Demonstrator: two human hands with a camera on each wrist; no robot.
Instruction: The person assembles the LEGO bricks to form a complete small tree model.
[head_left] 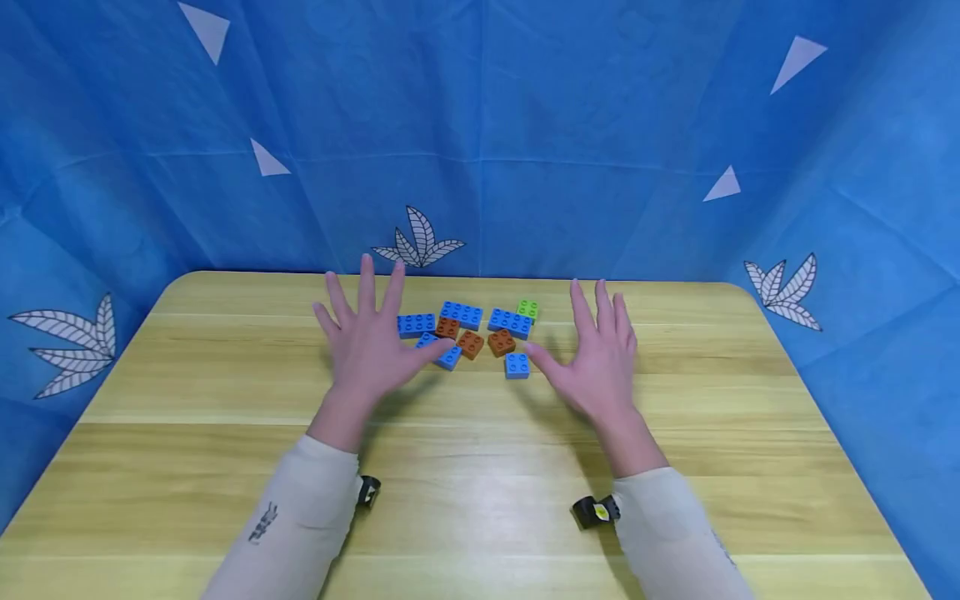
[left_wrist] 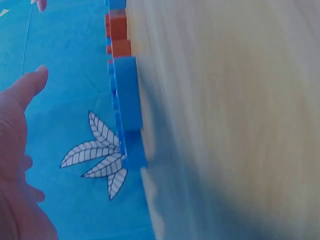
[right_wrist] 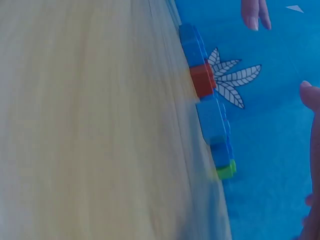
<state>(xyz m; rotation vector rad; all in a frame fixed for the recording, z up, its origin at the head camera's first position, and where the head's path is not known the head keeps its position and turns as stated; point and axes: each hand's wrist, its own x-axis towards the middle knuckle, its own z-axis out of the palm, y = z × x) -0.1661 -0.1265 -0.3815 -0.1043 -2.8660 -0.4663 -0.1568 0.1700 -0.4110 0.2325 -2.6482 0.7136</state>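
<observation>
My left hand [head_left: 367,350] is spread over the table at the left of a loose cluster of toy building bricks, its thumb overlapping a blue brick [head_left: 450,358] in the head view. On the other side, my right hand [head_left: 597,358] has its fingers stretched out and holds nothing; its thumb tip points at a small blue brick [head_left: 517,365]. Between the hands lie longer blue bricks [head_left: 461,314], brown bricks [head_left: 471,343] and a light green brick [head_left: 528,309]. In the left wrist view, the hand stands above the blue bricks [left_wrist: 129,95], with a gap between.
The wooden table [head_left: 465,517] has rounded far corners. Behind it hangs a blue cloth [head_left: 480,108] printed with leaves and pale triangles. A black wrist camera [head_left: 595,512] sits beside the right sleeve, another [head_left: 368,491] beside the left.
</observation>
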